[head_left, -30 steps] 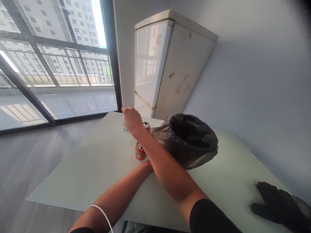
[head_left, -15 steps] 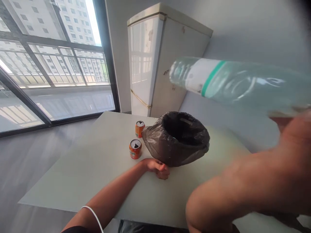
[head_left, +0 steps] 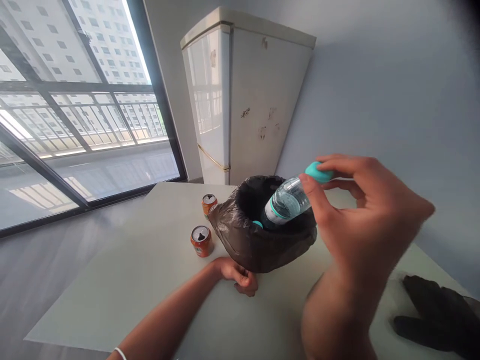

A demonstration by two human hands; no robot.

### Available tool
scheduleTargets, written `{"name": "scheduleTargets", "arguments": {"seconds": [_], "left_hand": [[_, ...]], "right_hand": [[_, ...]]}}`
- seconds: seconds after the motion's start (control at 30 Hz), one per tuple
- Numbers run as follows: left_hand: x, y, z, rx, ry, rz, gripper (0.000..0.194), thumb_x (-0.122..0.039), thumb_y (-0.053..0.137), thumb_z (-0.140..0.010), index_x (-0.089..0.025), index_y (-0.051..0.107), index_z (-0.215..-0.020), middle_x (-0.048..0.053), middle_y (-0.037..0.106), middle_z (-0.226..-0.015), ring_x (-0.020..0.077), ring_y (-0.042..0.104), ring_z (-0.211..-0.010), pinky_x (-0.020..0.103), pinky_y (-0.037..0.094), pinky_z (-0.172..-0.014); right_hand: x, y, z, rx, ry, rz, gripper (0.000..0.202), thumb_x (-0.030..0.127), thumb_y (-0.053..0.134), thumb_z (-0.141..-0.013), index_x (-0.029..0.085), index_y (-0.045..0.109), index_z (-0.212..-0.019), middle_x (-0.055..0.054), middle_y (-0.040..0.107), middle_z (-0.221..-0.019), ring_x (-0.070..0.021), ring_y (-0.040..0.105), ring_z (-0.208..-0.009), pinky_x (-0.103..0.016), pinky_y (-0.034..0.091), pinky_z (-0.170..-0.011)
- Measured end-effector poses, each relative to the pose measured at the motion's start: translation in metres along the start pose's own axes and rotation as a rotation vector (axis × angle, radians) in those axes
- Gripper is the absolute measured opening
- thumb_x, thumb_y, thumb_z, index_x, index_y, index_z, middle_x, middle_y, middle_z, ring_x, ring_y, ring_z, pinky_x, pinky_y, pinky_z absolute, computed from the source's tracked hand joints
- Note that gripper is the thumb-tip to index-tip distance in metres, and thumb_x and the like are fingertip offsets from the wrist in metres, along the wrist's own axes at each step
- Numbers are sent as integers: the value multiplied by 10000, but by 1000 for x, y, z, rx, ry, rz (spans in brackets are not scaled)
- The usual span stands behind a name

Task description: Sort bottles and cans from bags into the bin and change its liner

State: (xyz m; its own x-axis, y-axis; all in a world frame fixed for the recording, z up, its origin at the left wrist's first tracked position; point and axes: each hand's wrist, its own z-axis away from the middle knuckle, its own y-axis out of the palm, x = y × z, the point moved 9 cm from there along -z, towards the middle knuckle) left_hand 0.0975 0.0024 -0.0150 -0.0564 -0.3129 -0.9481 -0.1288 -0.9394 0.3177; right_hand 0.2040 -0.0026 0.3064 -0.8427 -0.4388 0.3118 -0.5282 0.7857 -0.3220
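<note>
Plastic bottle: clear, with a turquoise-edged label; it point(head_left: 290, 200) slants down and leftward from the right hand point(head_left: 365, 200), its lower end inside the bag's mouth.
Right hand: pinching the bottle by its turquoise cap point(head_left: 318, 172), above the table.
Left hand: curled into a loose fist point(head_left: 242, 277) on the table; whether it touches the bag, I cannot tell.
Black bag: standing just beyond the left hand, its wide mouth point(head_left: 258, 252) turned up below the right hand.
Orange cans: the nearer point(head_left: 201, 242) stands just beyond and left of the left hand, the farther point(head_left: 208, 205) behind it, beside the bag.
Pale table: spreads under the left hand point(head_left: 123, 270); a dark, crumpled-looking item point(head_left: 435, 315) lies right of the right forearm.
Room: refrigerator point(head_left: 262, 90) beyond both hands, blue-grey wall point(head_left: 382, 100) behind the right hand, framed glass point(head_left: 93, 125) and grey floor point(head_left: 30, 270) to their left.
Edges: the table's left side slants well left of the left hand; its right side runs along the wall.
Open room: tabletop between left forearm and left edge; air above the right hand.
</note>
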Motion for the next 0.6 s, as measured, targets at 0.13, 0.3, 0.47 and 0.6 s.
{"name": "scheduleTargets", "arguments": {"seconds": [0.13, 0.3, 0.47, 0.6], "left_hand": [[8, 1, 0, 54, -94, -46, 766, -889, 682, -684, -212, 427, -431, 2, 313, -454, 145, 293, -502, 363, 256, -572], [16, -9, 9, 16, -224, -105, 776, -851, 732, -691, -201, 404, -423, -16, 284, -455, 115, 268, -472, 322, 224, -503], [15, -11, 12, -13, -231, -90, 770, -832, 761, -679, -208, 395, -414, -17, 275, -443, 117, 259, -456, 335, 204, -485], [13, -8, 10, 26, -207, -88, 761, -809, 745, -721, -212, 398, -403, -7, 284, -441, 123, 258, -452, 351, 206, -481]], "right_hand": [[-13, 24, -5, 118, 18, -12, 71, 222, 698, -918, 243, 675, -982, -23, 750, -986, -199, 694, -813, -353, 561, -749], [-22, 66, 3, 400, 1, 83, 87, 192, 723, -844, 241, 664, -887, 21, 701, -810, -147, 597, -644, -301, 453, -668], [-30, 99, 19, 631, 43, 134, 110, 224, 726, -823, 238, 643, -753, 22, 667, -719, -145, 551, -590, -275, 350, -563], [-37, 118, 31, 739, 24, 154, 153, 169, 707, -807, 234, 661, -677, 8, 645, -658, -149, 562, -555, -281, 330, -532]]}}
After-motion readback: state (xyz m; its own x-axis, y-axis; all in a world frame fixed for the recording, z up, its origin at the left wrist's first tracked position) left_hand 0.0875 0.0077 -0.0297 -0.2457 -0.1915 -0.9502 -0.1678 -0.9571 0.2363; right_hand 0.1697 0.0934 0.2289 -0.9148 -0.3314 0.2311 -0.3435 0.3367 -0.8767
